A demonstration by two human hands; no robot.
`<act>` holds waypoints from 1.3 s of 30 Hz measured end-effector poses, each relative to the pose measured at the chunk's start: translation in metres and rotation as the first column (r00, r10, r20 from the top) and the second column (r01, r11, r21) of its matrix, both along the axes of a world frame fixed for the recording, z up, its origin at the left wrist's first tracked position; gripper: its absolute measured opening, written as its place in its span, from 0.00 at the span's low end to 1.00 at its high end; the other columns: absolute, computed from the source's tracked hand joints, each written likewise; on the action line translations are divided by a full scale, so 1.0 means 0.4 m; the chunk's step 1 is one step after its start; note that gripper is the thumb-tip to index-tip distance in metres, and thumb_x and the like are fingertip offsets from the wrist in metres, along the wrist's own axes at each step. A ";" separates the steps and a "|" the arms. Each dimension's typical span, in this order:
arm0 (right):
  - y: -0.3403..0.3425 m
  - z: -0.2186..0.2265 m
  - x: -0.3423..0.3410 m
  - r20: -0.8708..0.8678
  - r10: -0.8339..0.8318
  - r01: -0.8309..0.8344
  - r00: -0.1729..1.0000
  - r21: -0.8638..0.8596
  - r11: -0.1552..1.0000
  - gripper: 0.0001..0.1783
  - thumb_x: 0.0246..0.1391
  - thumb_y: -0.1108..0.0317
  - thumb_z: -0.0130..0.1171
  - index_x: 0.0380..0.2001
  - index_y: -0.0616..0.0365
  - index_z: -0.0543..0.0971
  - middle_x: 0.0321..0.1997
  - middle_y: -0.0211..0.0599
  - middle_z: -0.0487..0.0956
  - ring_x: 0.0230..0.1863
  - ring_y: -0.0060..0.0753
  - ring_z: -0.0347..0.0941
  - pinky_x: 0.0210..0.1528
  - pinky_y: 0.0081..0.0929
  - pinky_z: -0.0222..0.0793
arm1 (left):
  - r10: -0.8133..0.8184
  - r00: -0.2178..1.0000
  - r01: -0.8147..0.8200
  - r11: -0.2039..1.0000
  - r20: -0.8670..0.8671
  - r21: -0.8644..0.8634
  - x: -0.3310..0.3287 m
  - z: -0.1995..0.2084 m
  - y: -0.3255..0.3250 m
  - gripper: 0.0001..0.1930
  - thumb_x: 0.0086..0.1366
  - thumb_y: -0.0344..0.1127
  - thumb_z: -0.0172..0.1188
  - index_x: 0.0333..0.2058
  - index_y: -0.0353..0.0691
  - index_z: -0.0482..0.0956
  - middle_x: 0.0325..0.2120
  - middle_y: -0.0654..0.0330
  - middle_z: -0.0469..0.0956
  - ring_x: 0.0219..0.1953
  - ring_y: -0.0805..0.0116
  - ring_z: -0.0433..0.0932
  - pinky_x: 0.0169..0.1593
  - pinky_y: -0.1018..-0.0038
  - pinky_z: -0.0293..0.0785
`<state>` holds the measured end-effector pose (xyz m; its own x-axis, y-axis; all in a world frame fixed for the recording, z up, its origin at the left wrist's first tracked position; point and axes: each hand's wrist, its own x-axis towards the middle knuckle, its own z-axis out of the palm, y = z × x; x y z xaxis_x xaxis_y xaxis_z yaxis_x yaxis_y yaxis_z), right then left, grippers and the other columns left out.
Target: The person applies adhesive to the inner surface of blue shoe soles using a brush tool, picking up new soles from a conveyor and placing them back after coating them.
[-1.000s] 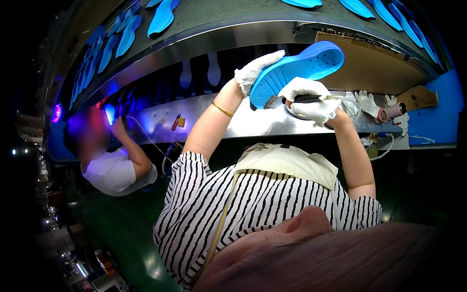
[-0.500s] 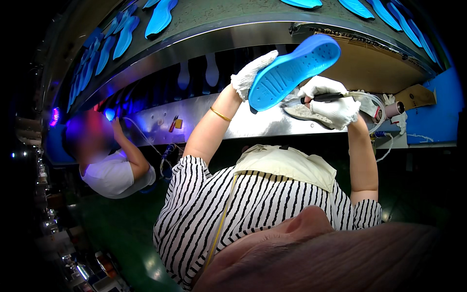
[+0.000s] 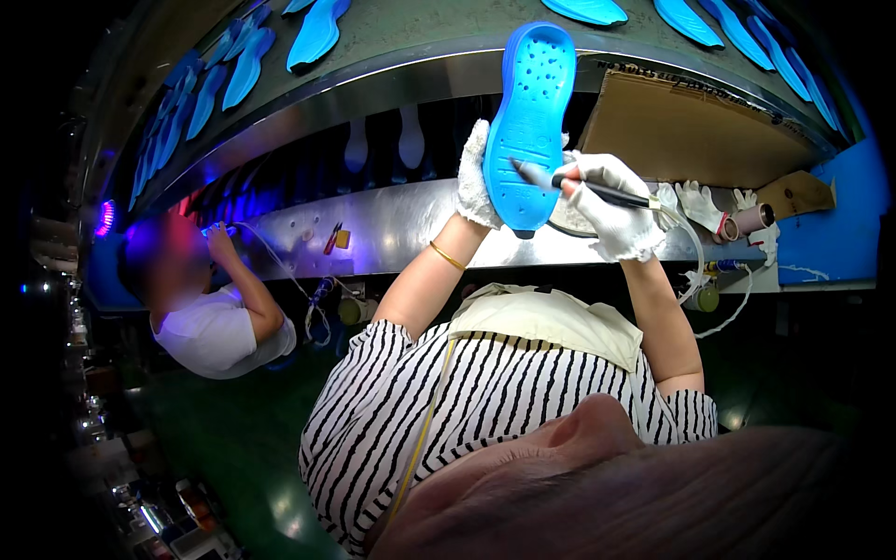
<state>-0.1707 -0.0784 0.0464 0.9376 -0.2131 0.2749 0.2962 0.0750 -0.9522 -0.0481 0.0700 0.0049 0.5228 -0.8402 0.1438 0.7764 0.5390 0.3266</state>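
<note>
A bright blue shoe sole stands nearly upright, its hollow, hole-dotted side facing me. White-gloved, my left hand grips its left edge near the lower end. My right hand, gloved with some fingertips bare, is closed around a black-handled brush fed by a clear hose. The brush's grey tip lies over the lower part of the sole; whether it touches, I cannot tell. Behind the sole and right hand, a pale sole-shaped piece on the metal ledge is mostly hidden.
Blue soles lie on the conveyor belt beyond the metal ledge. Cardboard leans at the right, near spare white gloves and a spool. Another person works at the left.
The blue sole has swung from a rightward slant to nearly upright. My right hand has moved left and brought the brush over the sole, uncovering gloves on the ledge.
</note>
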 end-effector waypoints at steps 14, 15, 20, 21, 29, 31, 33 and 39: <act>0.007 0.027 0.039 0.239 -0.260 0.317 0.936 -0.247 0.916 0.08 0.46 0.81 0.64 0.33 0.63 0.80 0.32 0.35 0.79 0.32 0.22 0.77 0.36 0.20 0.74 | -0.052 0.992 0.040 0.994 -0.115 -0.105 -0.034 -0.014 0.014 0.37 0.66 0.62 0.43 0.61 0.35 0.61 0.55 0.44 0.70 0.53 0.49 0.74 0.58 0.55 0.71; 0.010 0.021 0.049 0.343 -0.234 0.343 0.910 -0.306 0.888 0.09 0.46 0.80 0.64 0.33 0.62 0.80 0.31 0.36 0.79 0.31 0.24 0.77 0.35 0.21 0.74 | -0.044 0.990 0.028 0.992 -0.134 -0.121 -0.035 -0.021 0.006 0.35 0.67 0.60 0.44 0.61 0.36 0.62 0.55 0.45 0.70 0.53 0.50 0.73 0.59 0.56 0.70; 0.045 0.033 0.019 0.299 0.133 -0.022 0.945 -0.346 0.938 0.09 0.45 0.78 0.65 0.33 0.60 0.80 0.33 0.35 0.81 0.34 0.26 0.78 0.40 0.24 0.73 | 0.040 0.999 -0.042 0.996 0.027 0.081 -0.039 0.007 0.000 0.42 0.64 0.67 0.38 0.62 0.33 0.60 0.54 0.42 0.70 0.54 0.48 0.72 0.59 0.57 0.69; 0.032 0.037 0.011 0.198 0.126 -0.070 0.972 -0.271 0.960 0.08 0.46 0.78 0.65 0.33 0.60 0.80 0.33 0.34 0.81 0.34 0.24 0.77 0.40 0.23 0.73 | 0.019 0.999 -0.022 0.995 0.031 0.095 -0.027 -0.004 0.000 0.42 0.65 0.67 0.38 0.62 0.33 0.60 0.55 0.42 0.69 0.55 0.49 0.72 0.59 0.57 0.69; -0.150 0.010 0.100 0.065 -0.022 0.030 0.998 -0.125 0.992 0.10 0.50 0.79 0.64 0.37 0.63 0.79 0.37 0.37 0.82 0.39 0.24 0.79 0.43 0.24 0.77 | -0.130 0.981 0.123 0.991 0.142 0.057 -0.052 -0.001 0.029 0.44 0.65 0.67 0.41 0.65 0.33 0.53 0.59 0.38 0.64 0.57 0.44 0.71 0.59 0.52 0.70; -0.189 0.009 0.131 0.165 -0.191 0.212 0.968 -0.120 0.970 0.10 0.50 0.79 0.64 0.37 0.63 0.79 0.39 0.38 0.81 0.40 0.25 0.79 0.46 0.24 0.76 | -0.142 0.979 0.126 0.986 0.144 0.113 -0.059 0.003 0.030 0.44 0.65 0.67 0.41 0.65 0.33 0.53 0.59 0.38 0.64 0.55 0.44 0.72 0.58 0.52 0.70; -0.185 0.003 0.137 0.247 -0.309 0.343 0.919 -0.108 0.933 0.09 0.49 0.80 0.64 0.36 0.62 0.80 0.41 0.39 0.81 0.40 0.27 0.79 0.48 0.25 0.74 | -0.120 0.982 0.096 0.982 0.149 0.162 -0.066 0.003 0.032 0.43 0.65 0.66 0.41 0.65 0.33 0.54 0.58 0.38 0.65 0.54 0.45 0.73 0.57 0.55 0.72; -0.029 0.025 0.042 0.541 -0.051 0.466 0.839 -0.668 0.581 0.13 0.37 0.80 0.64 0.30 0.55 0.78 0.33 0.38 0.80 0.35 0.40 0.78 0.40 0.31 0.73 | -0.101 0.995 0.102 0.987 -0.020 0.124 -0.030 -0.051 0.049 0.40 0.66 0.65 0.41 0.63 0.34 0.58 0.55 0.40 0.69 0.52 0.46 0.75 0.54 0.54 0.74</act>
<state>-0.1539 -0.0900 0.0564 0.6106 0.0521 0.7902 0.5506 -0.7452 -0.3763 -0.0599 0.0896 -0.0156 0.4351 -0.8999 0.0280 0.8297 0.4128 0.3758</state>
